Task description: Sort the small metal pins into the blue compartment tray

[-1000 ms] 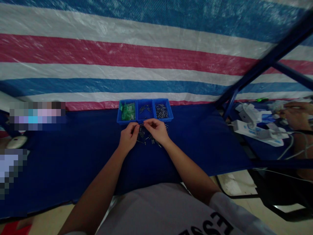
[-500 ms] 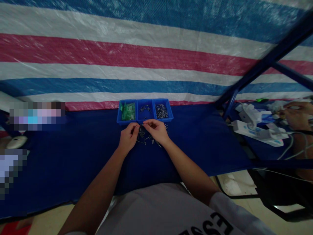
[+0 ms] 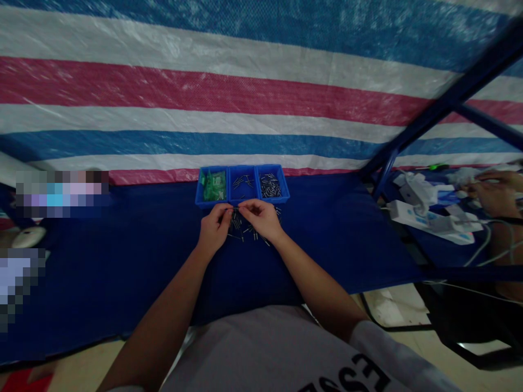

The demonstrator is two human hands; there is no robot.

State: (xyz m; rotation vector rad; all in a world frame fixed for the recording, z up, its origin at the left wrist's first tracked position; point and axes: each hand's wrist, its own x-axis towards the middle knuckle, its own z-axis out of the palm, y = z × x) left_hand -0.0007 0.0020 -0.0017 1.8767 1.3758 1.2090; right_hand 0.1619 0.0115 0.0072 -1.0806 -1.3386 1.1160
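My left hand [image 3: 214, 226] and my right hand [image 3: 262, 219] meet fingertip to fingertip just in front of a row of blue bins. Pinched between them is a thin metal pin [image 3: 236, 208], small and mostly covered by the fingers. Under and between the hands lies a loose spread of similar metal pins [image 3: 255, 236] on the dark blue tabletop [image 3: 318, 234]. The left bin [image 3: 199, 190] contains green plastic bags [image 3: 214, 187]. A few thin pins [image 3: 244, 180] lie in the middle bin [image 3: 241, 200], and many short metal pieces [image 3: 270, 186] fill the right bin [image 3: 287, 195].
A striped tarp [image 3: 245, 92] hangs behind the table. At the right are a blue metal frame [image 3: 408, 130], a white power strip [image 3: 433, 223] with cables, and another person's hand [image 3: 496, 193]. A white round object [image 3: 28, 237] sits at the far left near blurred-out areas.
My hands hold almost the same place and pinch, with only slight finger movement. The other person's hand at the right has shifted slightly.
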